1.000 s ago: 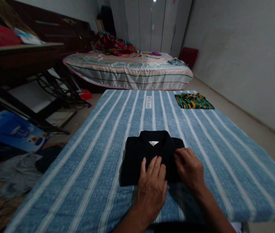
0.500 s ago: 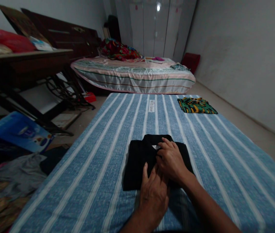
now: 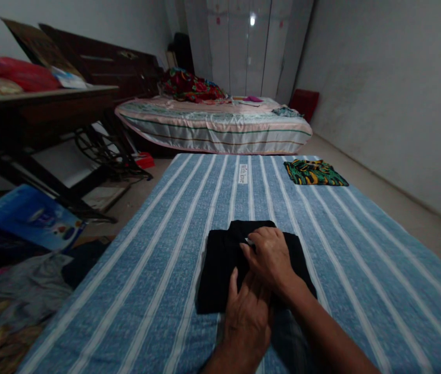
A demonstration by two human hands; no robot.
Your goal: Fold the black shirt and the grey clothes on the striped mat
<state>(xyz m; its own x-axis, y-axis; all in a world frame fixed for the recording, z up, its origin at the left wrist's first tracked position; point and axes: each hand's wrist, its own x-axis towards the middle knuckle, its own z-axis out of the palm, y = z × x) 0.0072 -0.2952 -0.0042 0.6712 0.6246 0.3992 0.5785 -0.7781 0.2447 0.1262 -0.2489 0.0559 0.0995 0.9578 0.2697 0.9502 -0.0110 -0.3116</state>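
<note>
A folded black shirt [image 3: 220, 265] lies on the blue and white striped sheet [image 3: 158, 270] in front of me. My left hand [image 3: 248, 318] lies flat on the shirt's near edge, fingers stretched out. My right hand [image 3: 269, 257] rests on the middle of the shirt, with its fingertips at the collar by the white label. Its fingers are curled against the cloth, and whether they pinch it I cannot make out.
A folded green and yellow patterned cloth [image 3: 313, 173] lies at the sheet's far right. A bed [image 3: 212, 127] with a colourful heap stands beyond. A dark table [image 3: 37, 111] and a blue box [image 3: 29, 215] are at the left, with clothes on the floor.
My right hand has moved from the shirt's right edge to its middle and collar. My left hand stays on the near edge. The view has tilted slightly.
</note>
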